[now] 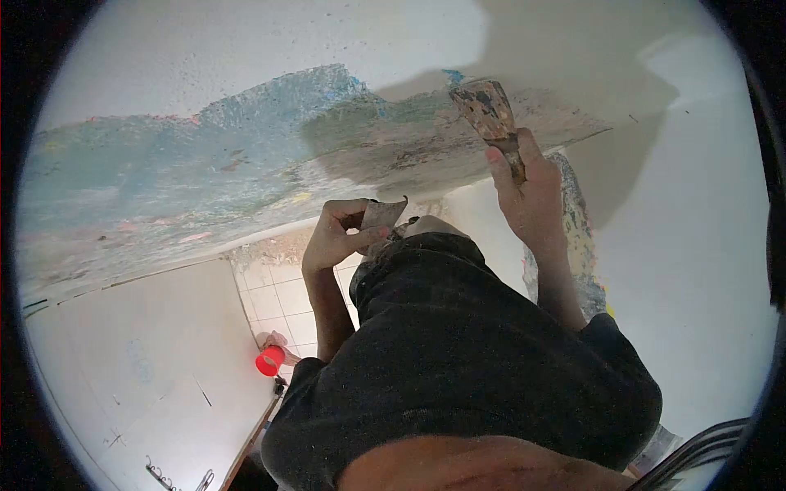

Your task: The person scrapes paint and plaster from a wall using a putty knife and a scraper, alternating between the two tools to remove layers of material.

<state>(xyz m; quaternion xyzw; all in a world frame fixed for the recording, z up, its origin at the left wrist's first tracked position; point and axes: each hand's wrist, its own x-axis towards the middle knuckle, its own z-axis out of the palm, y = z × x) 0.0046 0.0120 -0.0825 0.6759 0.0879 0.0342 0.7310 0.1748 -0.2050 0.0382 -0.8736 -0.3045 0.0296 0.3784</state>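
Note:
A worn scraper [489,114] with a stained, wide blade lies against the wall at the upper edge of the bared patch. Its handle is gripped by my right hand [536,196]. In front of my chest, my left hand [340,237] holds a small flat plate [383,214] between thumb and fingers. The wall [270,123] shows a long rough patch of blue, green and grey under white paint. My shadow falls across part of it.
A red cup [270,361] stands low at the left near the tiled floor [282,299]. On the right wall a rough grey and yellow strip [579,237] runs down behind my right arm. Metal hooks [160,475] show at the lower left.

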